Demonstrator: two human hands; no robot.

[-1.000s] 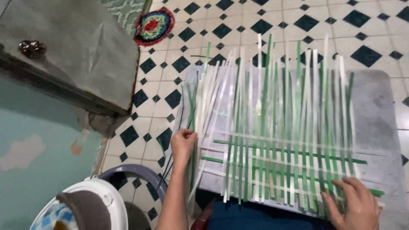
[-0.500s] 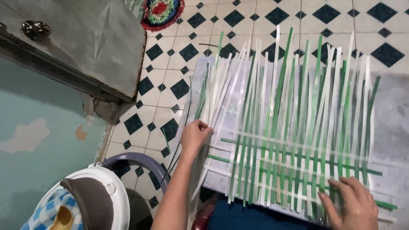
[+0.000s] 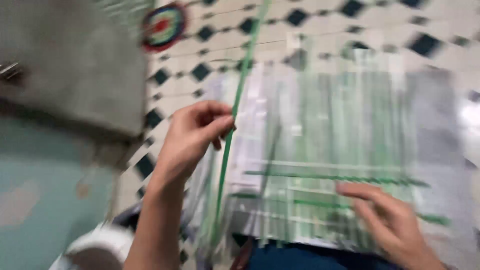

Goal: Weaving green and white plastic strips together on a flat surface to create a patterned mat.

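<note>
The floor [image 3: 320, 30] was laid with white tiles set with small black diamonds. A flat grey board [image 3: 440, 125] lay on it, and across the board spread a half-woven mat of green and white strips [image 3: 340, 130], blurred by motion. Farther off, a small round multicoloured rug [image 3: 164, 25] lay on the tiles beside a grey slab [image 3: 75, 65].
</note>
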